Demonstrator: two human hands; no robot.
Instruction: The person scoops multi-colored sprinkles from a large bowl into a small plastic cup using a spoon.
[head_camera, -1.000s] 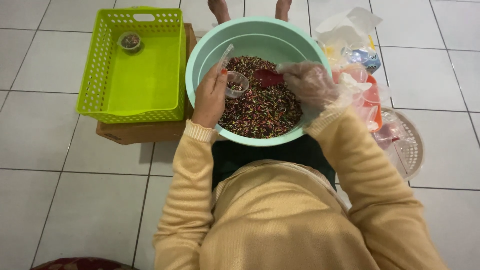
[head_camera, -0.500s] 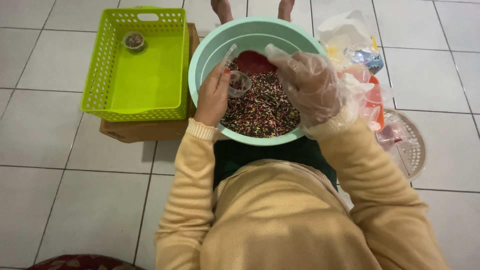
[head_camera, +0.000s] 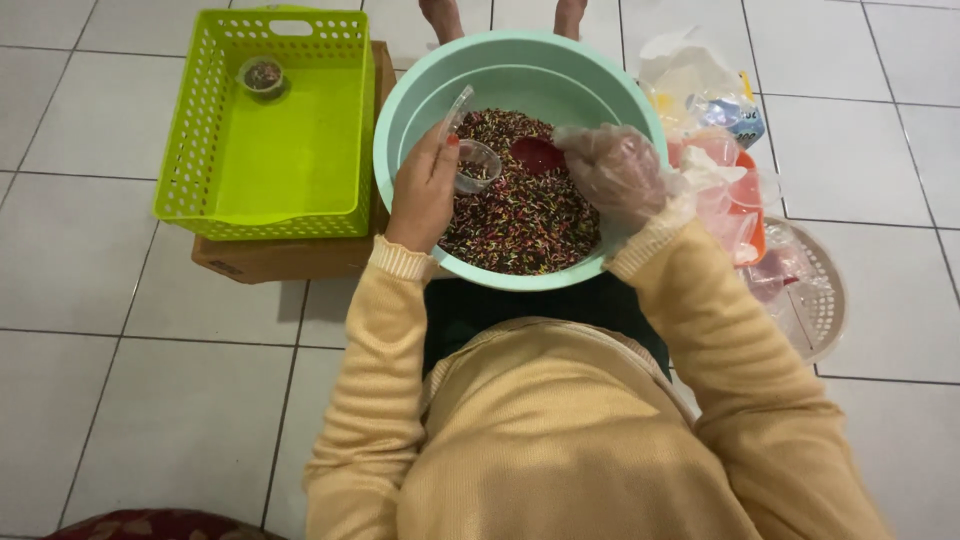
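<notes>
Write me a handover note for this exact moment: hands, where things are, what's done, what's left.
Left hand holds a small clear cup, lid open, over the teal basin of coloured sprinkles.
Right hand, in a plastic glove, holds a red scoop in the sprinkles.
Done: one filled cup sits in the green basket.
Left: the held cup looks only partly filled; lid not yet closed.

A small clear cup (head_camera: 478, 165), partly filled, is tilting over multicoloured sprinkles (head_camera: 525, 215); a red scoop (head_camera: 536, 155) is lying on them.
</notes>
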